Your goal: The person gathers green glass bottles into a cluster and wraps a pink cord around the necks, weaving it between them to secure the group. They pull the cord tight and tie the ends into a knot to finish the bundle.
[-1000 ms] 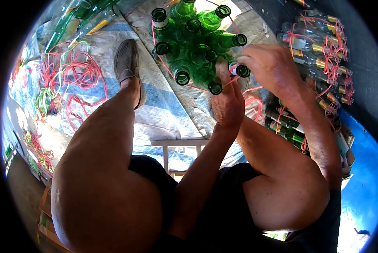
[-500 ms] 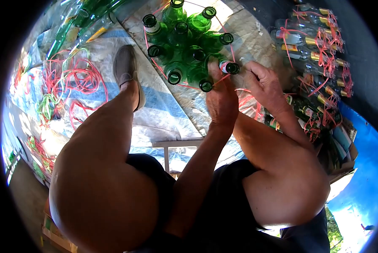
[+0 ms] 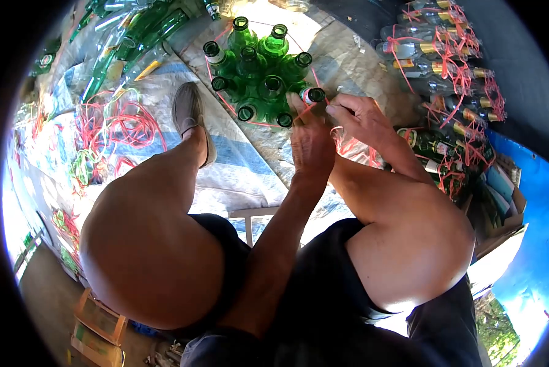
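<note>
Several upright green bottles (image 3: 250,70) stand in a tight cluster, with pink twine (image 3: 262,124) looped loosely around them. My left hand (image 3: 311,137) is at the cluster's near right edge, its fingers against the bottle with a red and white label (image 3: 308,96) and on the twine; the fingers are closed. Just to the right, my right hand (image 3: 363,119) pinches with thumb and forefinger at the twine beside that bottle. What lies between its fingertips is too small to make out.
Loose bottles (image 3: 155,30) lie at the upper left, above tangled pink twine (image 3: 130,122). Tied clear bottles (image 3: 421,49) and green ones (image 3: 440,147) are stacked at the right, near a cardboard box (image 3: 513,202). A shoe (image 3: 187,110) rests on the sheet (image 3: 231,165).
The view has shifted, so the cluster appears farther left. My right hand has come closer to my left hand, and its fingers have closed into a pinch near the labelled bottle.
</note>
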Available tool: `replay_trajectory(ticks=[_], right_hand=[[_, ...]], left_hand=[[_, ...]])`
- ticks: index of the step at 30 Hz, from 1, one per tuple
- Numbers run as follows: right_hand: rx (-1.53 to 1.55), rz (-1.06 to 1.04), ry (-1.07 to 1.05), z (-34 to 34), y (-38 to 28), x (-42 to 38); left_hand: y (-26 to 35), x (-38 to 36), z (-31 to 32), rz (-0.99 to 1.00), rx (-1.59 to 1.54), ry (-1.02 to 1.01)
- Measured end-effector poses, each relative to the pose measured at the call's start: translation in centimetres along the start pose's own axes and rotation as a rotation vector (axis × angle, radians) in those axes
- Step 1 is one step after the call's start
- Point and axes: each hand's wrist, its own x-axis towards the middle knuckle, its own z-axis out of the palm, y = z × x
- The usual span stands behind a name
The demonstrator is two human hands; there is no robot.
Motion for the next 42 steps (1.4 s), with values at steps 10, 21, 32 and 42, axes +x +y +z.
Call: replay_trajectory(ticks=[10, 21, 32, 42], right_hand=[[0.163, 0.078, -0.156, 0.3, 1.6, -1.9], [0.099, 0.44, -0.318, -2.8, -0.3, -5.2], [-0.088, 0.413, -0.182, -4.7, 6.1, -21.9], [-0.066, 0.751, 0.027, -3.6, 5.9, -32.2]], left_hand=[[0.5, -1.0, -0.7, -0.365, -0.609, -0.16], [1.6, 0.6, -1.6, -0.86, -1.171, -0.218], [0.3, 0.7, -3.1, -0.817, -1.032, -0.263], [-2.7, -0.3, -3.0, -0.651, -0.71, -0.15]])
